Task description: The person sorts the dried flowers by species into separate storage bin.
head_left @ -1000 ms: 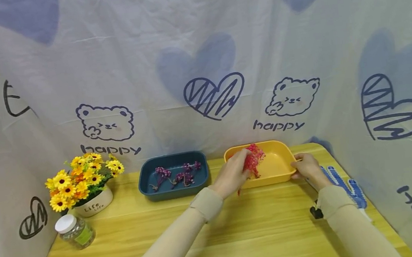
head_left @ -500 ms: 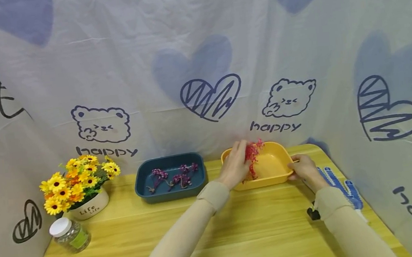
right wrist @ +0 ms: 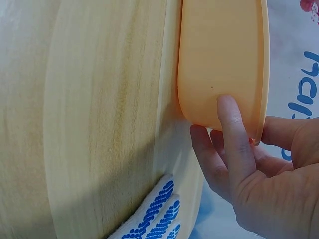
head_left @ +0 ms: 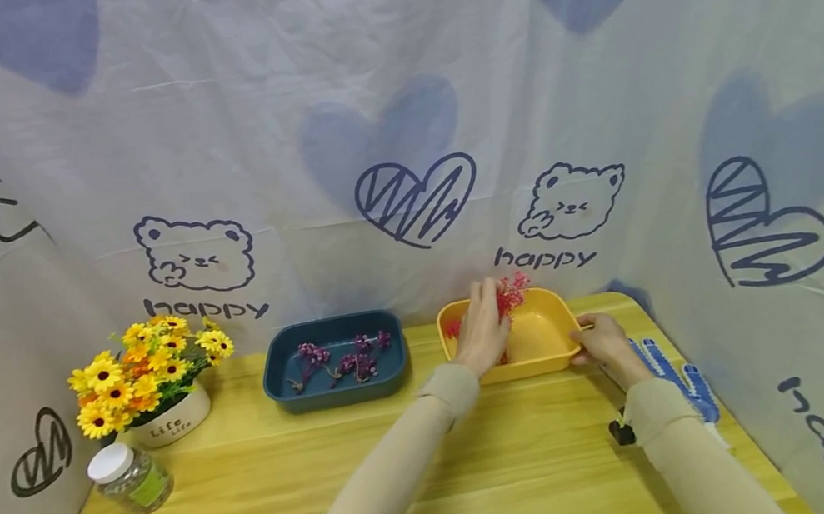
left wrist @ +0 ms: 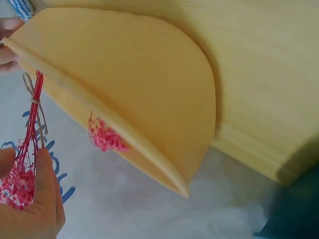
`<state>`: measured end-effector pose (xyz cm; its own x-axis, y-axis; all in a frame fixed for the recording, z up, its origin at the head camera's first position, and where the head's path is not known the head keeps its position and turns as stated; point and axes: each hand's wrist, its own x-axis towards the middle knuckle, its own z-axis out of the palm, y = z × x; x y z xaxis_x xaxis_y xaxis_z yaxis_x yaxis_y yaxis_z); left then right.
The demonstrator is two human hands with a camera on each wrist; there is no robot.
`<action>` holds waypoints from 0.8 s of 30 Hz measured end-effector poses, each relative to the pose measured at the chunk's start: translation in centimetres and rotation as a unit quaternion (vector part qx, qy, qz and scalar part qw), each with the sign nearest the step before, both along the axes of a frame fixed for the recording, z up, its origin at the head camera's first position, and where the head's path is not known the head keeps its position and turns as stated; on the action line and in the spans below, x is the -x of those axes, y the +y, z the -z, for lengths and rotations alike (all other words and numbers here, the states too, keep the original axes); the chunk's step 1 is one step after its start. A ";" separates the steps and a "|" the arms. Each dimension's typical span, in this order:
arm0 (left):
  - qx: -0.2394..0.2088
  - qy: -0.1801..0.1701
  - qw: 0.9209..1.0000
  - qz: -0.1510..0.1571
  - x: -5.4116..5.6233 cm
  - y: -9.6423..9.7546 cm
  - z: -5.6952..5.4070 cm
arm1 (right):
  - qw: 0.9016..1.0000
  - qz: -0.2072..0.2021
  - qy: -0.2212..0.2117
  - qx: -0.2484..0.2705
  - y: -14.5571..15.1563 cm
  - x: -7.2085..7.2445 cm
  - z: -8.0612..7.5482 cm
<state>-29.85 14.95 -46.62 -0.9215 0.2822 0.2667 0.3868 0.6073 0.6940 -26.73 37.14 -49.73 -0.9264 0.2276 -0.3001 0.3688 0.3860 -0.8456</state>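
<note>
In the head view my left hand [head_left: 483, 329] is above the left half of the yellow tray [head_left: 544, 337]. It pinches a pink dried-flower bunch [head_left: 512, 293]. The left wrist view shows the bunch [left wrist: 22, 179] blossoms toward the hand, its red stems tied with twine [left wrist: 35, 101]. More pink blossoms [left wrist: 107, 138] lie inside the tray, at its left end in the head view; how many is hidden. My right hand [head_left: 606, 345] grips the tray's right end; in the right wrist view, fingers [right wrist: 232, 132] press its outer wall.
A dark blue tray [head_left: 339, 394] with several purple flower sprigs [head_left: 359, 363] stands left. Further left are a white pot [head_left: 176, 420] of yellow flowers and a white-lidded jar [head_left: 134, 480]. A blue-and-white glove [head_left: 685, 387] and small black object [head_left: 621, 433] lie near my right forearm.
My left hand has moved right and slightly back over the tray, raising the pink bunch above the back rim. The right hand stays on the tray's end. The head view has shifted slightly.
</note>
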 end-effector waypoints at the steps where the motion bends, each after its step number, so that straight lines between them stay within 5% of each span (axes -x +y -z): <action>1: 0.000 0.003 1.000 -0.001 0.1 0.2 0.2 | 1.000 0.000 0.000 -0.001 0.0 0.0 -0.1; 8: 0.020 0.030 0.999 -0.015 0.1 1.2 1.8 | 1.000 -0.001 -0.003 0.000 -0.2 -0.2 -0.1; 16: 0.054 0.026 0.998 -0.011 0.0 1.8 2.4 | 1.000 -0.010 0.008 0.005 -0.6 0.0 0.0; 24: 0.043 -0.014 0.999 0.000 -0.2 1.8 3.0 | 1.000 -0.006 -0.006 0.000 -0.9 0.2 0.0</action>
